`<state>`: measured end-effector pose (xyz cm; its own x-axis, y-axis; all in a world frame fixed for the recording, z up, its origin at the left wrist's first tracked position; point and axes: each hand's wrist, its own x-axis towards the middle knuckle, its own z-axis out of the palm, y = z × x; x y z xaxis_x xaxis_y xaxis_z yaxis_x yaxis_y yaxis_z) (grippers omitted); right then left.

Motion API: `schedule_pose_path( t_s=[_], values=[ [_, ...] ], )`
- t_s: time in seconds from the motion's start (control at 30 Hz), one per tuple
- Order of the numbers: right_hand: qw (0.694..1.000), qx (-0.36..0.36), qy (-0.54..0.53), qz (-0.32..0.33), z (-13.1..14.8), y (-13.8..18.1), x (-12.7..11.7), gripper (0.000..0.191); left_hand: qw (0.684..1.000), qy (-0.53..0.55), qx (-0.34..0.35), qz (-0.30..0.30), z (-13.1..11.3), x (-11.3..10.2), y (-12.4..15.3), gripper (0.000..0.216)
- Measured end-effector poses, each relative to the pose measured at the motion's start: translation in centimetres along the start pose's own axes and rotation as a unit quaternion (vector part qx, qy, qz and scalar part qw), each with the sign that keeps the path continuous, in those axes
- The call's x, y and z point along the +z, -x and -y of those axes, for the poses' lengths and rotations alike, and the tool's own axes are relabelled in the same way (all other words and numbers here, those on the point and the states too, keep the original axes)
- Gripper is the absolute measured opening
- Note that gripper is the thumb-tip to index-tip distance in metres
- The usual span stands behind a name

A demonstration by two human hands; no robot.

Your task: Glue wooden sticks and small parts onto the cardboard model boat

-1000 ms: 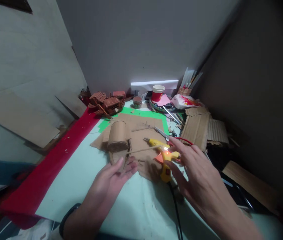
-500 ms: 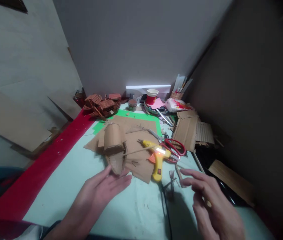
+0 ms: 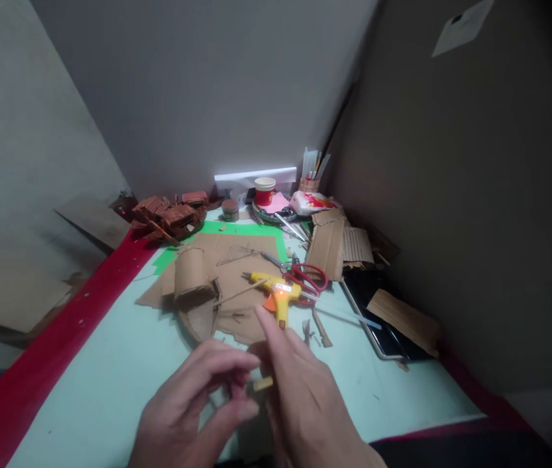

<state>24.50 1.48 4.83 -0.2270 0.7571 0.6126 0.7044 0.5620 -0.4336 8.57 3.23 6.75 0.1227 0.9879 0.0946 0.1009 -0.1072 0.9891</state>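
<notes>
My right hand (image 3: pixel 307 396) is closed around a short pale yellowish stick (image 3: pixel 262 383), one end of which sticks out toward the left. My left hand (image 3: pixel 197 403) faces it with curled fingers and the thumb apart, close to the stick's end; nothing clearly sits in its grasp. Just beyond the hands is a yellow hot glue gun (image 3: pixel 276 288), a long glue stick (image 3: pixel 344 312) coming out of its rear. To the left lies a cardboard model (image 3: pixel 192 276) with a rounded roof and a boat-like pointed front. A thin stick (image 3: pixel 241 292) extends from it toward the glue gun.
Red-handled scissors (image 3: pixel 312 276) lie behind the glue gun. A brown cardboard sheet (image 3: pixel 236 260) is under the model. Cardboard scraps (image 3: pixel 327 244) and a glossy black panel (image 3: pixel 354 289) are at right. Reddish-brown painted pieces (image 3: pixel 173 214) and a red cup (image 3: pixel 264 192) stand farther back.
The view has turned right. My right hand has come in beside my left hand with the yellowish stick; my left hand has left the model's front and curled its fingers.
</notes>
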Motion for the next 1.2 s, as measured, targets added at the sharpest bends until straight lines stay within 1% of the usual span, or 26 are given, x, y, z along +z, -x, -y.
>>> schedule_pose_path(
  t_s=[0.03,0.07,0.1,0.27,0.37,0.43,0.53,0.57,0.6,0.7,0.8,0.87,0.9,0.97,1.0,1.03,1.07,1.1,1.13,1.2],
  values=[
    [0.999,0.027,-0.034,0.012,0.2,-0.2,0.1,0.072,0.998,-0.018,0.051,0.028,-0.4,0.6,-0.3,0.012],
    [0.997,0.05,-0.059,0.025,0.3,-0.3,0.1,0.072,0.996,-0.028,0.079,0.034,-0.7,1.0,-0.6,0.014],
    [0.994,0.065,-0.078,0.034,0.4,-0.3,0.1,0.073,0.995,-0.033,0.092,0.036,-0.9,1.3,-0.9,0.015],
    [0.985,0.111,-0.123,0.038,0.2,0.1,0.8,0.074,0.998,-0.008,0.057,-0.024,-1.5,2.5,-1.2,0.009],
    [0.986,0.091,-0.138,0.032,0.0,0.3,1.1,0.073,0.996,0.007,0.076,-0.052,-1.7,2.8,-1.2,0.01],
    [0.983,0.082,-0.157,0.042,-0.1,0.1,0.6,0.062,0.995,0.016,0.077,-0.064,-1.7,2.7,-1.5,0.013],
    [0.966,0.105,-0.22,0.084,-0.6,-0.1,-0.8,0.033,0.993,0.066,0.032,-0.09,-1.6,2.4,-2.0,0.011],
    [0.961,0.114,-0.235,0.095,-0.9,-0.1,-1.3,0.027,0.991,0.094,0.013,-0.098,-1.5,2.3,-2.1,0.009],
    [0.957,0.125,-0.242,0.1,-1.1,0.0,-1.7,0.026,0.987,0.123,-0.004,-0.106,-1.4,2.3,-2.2,0.007],
    [0.954,0.159,-0.233,0.096,-1.5,0.4,-2.1,0.038,0.977,0.179,-0.043,-0.11,-1.1,2.4,-2.4,0.004],
    [0.956,0.155,-0.23,0.098,-1.8,0.4,-1.8,0.04,0.983,0.15,-0.072,-0.077,-0.9,2.4,-2.4,0.009],
    [0.948,0.161,-0.253,0.106,-2.1,0.0,-1.6,0.043,0.987,0.124,-0.086,-0.057,-0.8,2.0,-2.7,0.014],
    [0.939,0.179,-0.272,0.107,-2.4,-0.3,-1.6,0.046,0.986,0.125,-0.092,-0.054,-0.7,1.7,-2.8,0.016],
    [0.923,0.244,-0.286,0.088,-3.3,-1.1,-1.7,0.053,0.98,0.158,-0.107,-0.062,-0.5,1.0,-3.4,0.02],
    [0.924,0.272,-0.26,0.071,-3.8,-1.5,-1.8,0.053,0.975,0.18,-0.113,-0.067,-0.3,0.6,-3.7,0.022],
    [0.932,0.291,-0.207,0.059,-4.4,-1.9,-1.7,0.05,0.97,0.202,-0.117,-0.072,-0.1,0.2,-4.1,0.024],
    [0.942,0.304,-0.132,0.056,-4.9,-2.3,-1.6,0.044,0.965,0.221,-0.119,-0.076,0.1,-0.1,-4.4,0.025],
    [0.948,0.307,-0.045,0.065,-5.4,-2.5,-1.3,0.037,0.961,0.234,-0.122,-0.079,0.3,-0.4,-4.7,0.025],
    [0.948,0.302,0.036,0.088,-5.8,-2.7,-0.9,0.03,0.958,0.245,-0.123,-0.079,0.5,-0.6,-5.0,0.025],
    [0.935,0.287,0.151,0.143,-6.2,-2.9,0.0,0.02,0.953,0.264,-0.126,-0.074,0.7,-0.8,-5.3,0.023]
  ],
)
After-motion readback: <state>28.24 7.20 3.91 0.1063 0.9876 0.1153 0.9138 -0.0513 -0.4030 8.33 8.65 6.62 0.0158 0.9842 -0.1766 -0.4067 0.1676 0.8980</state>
